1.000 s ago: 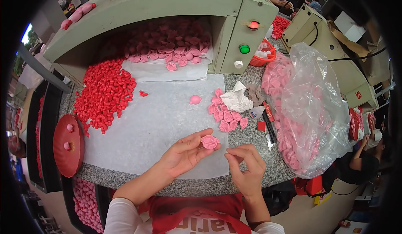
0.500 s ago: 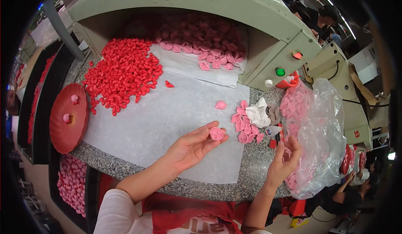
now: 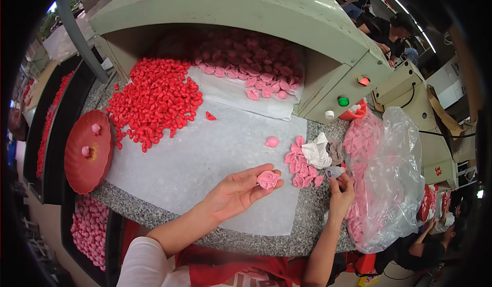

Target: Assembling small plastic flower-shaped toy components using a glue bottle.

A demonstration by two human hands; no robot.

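My left hand [image 3: 237, 189] is pinched around a small pink moulded piece [image 3: 267, 180], its hollow, ridged side facing up. My right hand [image 3: 342, 193] is closed at the lower side of a small white squeeze bottle [image 3: 335, 171], with thumb and fingers around it. Close by lies a cluster of pink moulded pieces [image 3: 303, 170] beside a crumpled white cloth [image 3: 316, 151]. A single rounded pink piece [image 3: 271, 142] rests alone on the white sheet [image 3: 205, 148].
Small red pieces [image 3: 154, 100] are heaped at left, beside a red scalloped dish [image 3: 88, 171] with pink figures. Pink pieces [image 3: 256, 66] fill the green metal housing [image 3: 230, 5]. A clear plastic bag [image 3: 394, 184] stands at right. Other people [image 3: 392, 33] sit beyond.
My right hand has moved to the white bottle and closed on it. My left hand still holds the pink piece. The whole view has shifted slightly.
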